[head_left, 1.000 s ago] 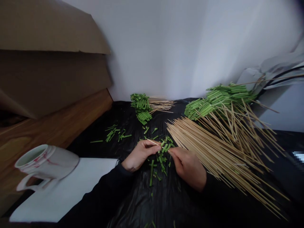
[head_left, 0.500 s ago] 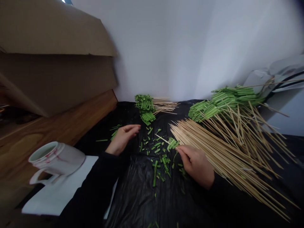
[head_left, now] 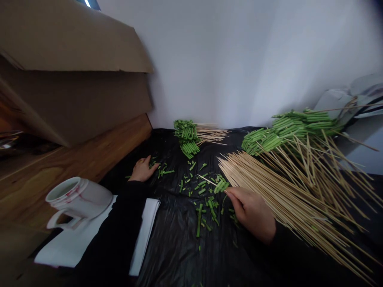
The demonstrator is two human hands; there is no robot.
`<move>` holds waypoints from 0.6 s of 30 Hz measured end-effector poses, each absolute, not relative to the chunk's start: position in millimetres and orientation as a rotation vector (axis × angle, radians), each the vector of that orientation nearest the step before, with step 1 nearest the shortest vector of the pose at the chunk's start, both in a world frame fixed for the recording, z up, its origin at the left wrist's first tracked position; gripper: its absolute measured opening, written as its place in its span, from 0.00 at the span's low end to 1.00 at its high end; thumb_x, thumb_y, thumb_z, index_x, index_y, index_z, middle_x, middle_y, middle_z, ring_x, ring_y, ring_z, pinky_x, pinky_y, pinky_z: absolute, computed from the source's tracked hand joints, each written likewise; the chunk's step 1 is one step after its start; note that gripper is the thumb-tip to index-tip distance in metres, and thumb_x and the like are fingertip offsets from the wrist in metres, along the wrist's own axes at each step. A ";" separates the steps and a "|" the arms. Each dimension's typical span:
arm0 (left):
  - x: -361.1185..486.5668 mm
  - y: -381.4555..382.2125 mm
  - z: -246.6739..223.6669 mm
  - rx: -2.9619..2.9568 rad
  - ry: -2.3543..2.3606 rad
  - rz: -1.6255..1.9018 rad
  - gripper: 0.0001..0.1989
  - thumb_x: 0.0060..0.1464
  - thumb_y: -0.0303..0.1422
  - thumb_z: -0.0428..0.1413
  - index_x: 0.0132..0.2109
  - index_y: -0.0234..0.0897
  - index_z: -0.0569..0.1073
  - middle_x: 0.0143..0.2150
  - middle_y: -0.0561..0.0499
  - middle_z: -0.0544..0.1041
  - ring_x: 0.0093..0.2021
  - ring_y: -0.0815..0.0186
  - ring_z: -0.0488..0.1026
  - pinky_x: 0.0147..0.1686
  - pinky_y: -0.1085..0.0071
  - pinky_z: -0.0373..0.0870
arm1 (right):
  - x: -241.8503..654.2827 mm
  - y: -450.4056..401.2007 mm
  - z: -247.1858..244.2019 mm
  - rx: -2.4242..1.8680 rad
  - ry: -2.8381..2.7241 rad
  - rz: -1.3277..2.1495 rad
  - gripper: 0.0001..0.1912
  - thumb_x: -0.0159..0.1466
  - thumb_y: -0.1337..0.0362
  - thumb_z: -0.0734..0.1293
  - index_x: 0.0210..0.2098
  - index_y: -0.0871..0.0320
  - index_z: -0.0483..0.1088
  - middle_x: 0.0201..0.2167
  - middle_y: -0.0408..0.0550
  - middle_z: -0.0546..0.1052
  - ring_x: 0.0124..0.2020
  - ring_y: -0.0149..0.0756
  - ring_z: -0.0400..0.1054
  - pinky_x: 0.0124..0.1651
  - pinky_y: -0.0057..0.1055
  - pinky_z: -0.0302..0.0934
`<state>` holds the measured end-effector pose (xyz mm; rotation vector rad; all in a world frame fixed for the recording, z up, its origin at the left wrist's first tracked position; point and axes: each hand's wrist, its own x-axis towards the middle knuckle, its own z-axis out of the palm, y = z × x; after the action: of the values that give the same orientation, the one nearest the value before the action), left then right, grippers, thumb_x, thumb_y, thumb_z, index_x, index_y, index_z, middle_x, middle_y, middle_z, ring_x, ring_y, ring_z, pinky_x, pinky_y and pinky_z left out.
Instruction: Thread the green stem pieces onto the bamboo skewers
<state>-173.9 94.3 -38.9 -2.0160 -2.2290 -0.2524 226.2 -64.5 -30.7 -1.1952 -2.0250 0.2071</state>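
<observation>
My right hand (head_left: pixel 251 211) pinches a thin wooden skewer (head_left: pixel 207 180) with a short row of cut green stalk pieces (head_left: pixel 221 185) threaded on it. The skewer's bare tip points to the left. On the far left of the black plastic sheet (head_left: pixel 170 239), my left hand (head_left: pixel 142 169) is down among loose green pieces (head_left: pixel 163 171), thumb and fingers apart. More short green cuttings (head_left: pixel 212 207) lie scattered between the hands. Beside my right hand spreads a thick bundle of bare skewers (head_left: pixel 278 195).
Loaded green skewers (head_left: pixel 187 135) are stacked by the wall, with a larger pile (head_left: pixel 293 127) at the back right. A white mug (head_left: pixel 86 201) stands on white paper (head_left: pixel 66 249) at the left. Behind it is a big cardboard box (head_left: pixel 104 95).
My left hand has moved left and down onto the loose green pieces, and its fingers have spread. My right hand still holds the skewer in nearly the same place. The view has shifted slightly.
</observation>
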 end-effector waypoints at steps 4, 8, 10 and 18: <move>-164.2 89.2 -34.3 -1.946 -2.174 -0.179 0.30 0.56 0.51 0.46 0.54 0.32 0.70 0.51 0.33 0.70 0.54 0.45 0.64 0.50 0.57 0.61 | 226.2 -64.4 -30.6 -1.199 -2.030 0.213 0.14 0.68 0.65 0.55 0.37 0.58 0.72 0.34 0.49 0.77 0.36 0.34 0.71 0.41 0.31 0.63; -146.3 79.0 -27.7 -1.899 -2.173 -0.155 0.25 0.59 0.48 0.44 0.49 0.32 0.70 0.46 0.35 0.71 0.47 0.49 0.70 0.45 0.60 0.65 | 226.6 -64.2 -30.2 -1.197 -2.038 0.211 0.14 0.68 0.66 0.55 0.36 0.58 0.72 0.35 0.49 0.77 0.37 0.34 0.71 0.42 0.31 0.63; -137.2 75.0 -25.4 -1.873 -2.219 -0.141 0.24 0.60 0.46 0.43 0.50 0.32 0.68 0.47 0.34 0.71 0.45 0.48 0.72 0.42 0.59 0.67 | 226.8 -64.3 -29.9 -1.195 -2.038 0.219 0.14 0.68 0.66 0.55 0.37 0.58 0.72 0.35 0.49 0.77 0.37 0.34 0.71 0.42 0.30 0.63; -133.1 74.4 -21.8 -1.873 -2.317 -0.158 0.18 0.61 0.42 0.44 0.49 0.36 0.69 0.44 0.34 0.76 0.42 0.46 0.75 0.38 0.58 0.67 | 226.0 -65.1 -28.6 -1.215 -2.042 0.237 0.14 0.68 0.66 0.55 0.35 0.58 0.72 0.34 0.48 0.77 0.37 0.34 0.71 0.41 0.29 0.62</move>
<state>-133.1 74.4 -21.8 -1.8729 -2.3170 -0.1580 226.0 -65.1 -28.6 -1.2145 -2.0415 0.2368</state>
